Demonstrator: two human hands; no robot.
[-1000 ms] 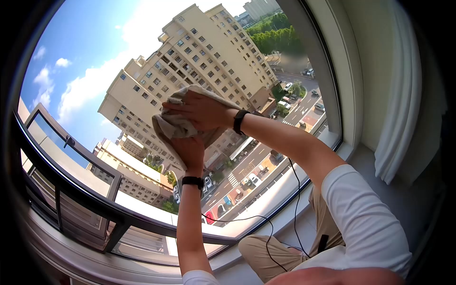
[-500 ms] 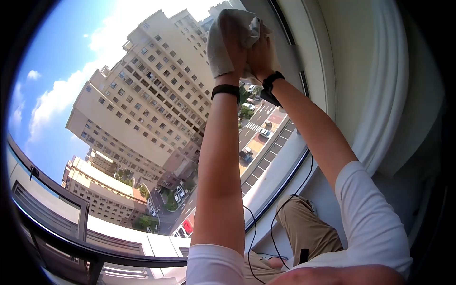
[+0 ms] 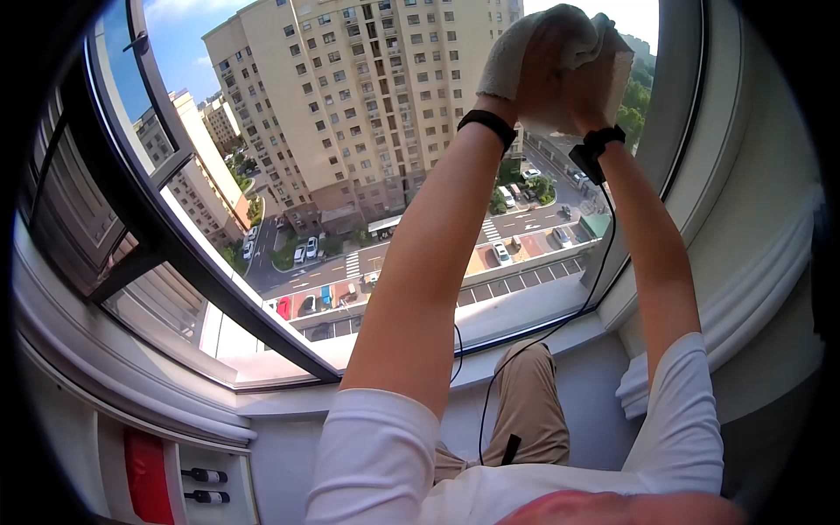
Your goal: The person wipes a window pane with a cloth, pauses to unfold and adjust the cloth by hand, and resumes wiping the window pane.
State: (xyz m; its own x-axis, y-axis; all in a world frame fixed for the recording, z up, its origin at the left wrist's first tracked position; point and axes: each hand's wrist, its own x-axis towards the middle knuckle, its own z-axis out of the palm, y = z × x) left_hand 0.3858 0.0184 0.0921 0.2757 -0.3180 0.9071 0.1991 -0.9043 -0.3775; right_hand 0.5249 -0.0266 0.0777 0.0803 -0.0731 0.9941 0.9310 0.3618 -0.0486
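Observation:
A light grey cloth (image 3: 512, 63) is bunched up high against the large window pane, near its upper right. My left hand (image 3: 541, 74) presses on it, fingers wrapped in its folds and partly covered. Close beside it on the right, my right hand (image 3: 597, 86) also grips the cloth, its fingers blurred. Both arms reach up, each with a black band at the wrist; a dark cable hangs from the right one.
A dark window frame (image 3: 691, 96) runs down the right, with a white curtain (image 3: 744, 328) beyond. On the left an opened casement (image 3: 162, 96) juts outward. Lower left, a shelf holds a red item (image 3: 149, 472) and two dark bottles (image 3: 208, 475). Buildings and a road lie outside.
Both hands and the cloth have gone from the middle of the pane to its upper right. The head view has turned, and the shelf with bottles has come into sight.

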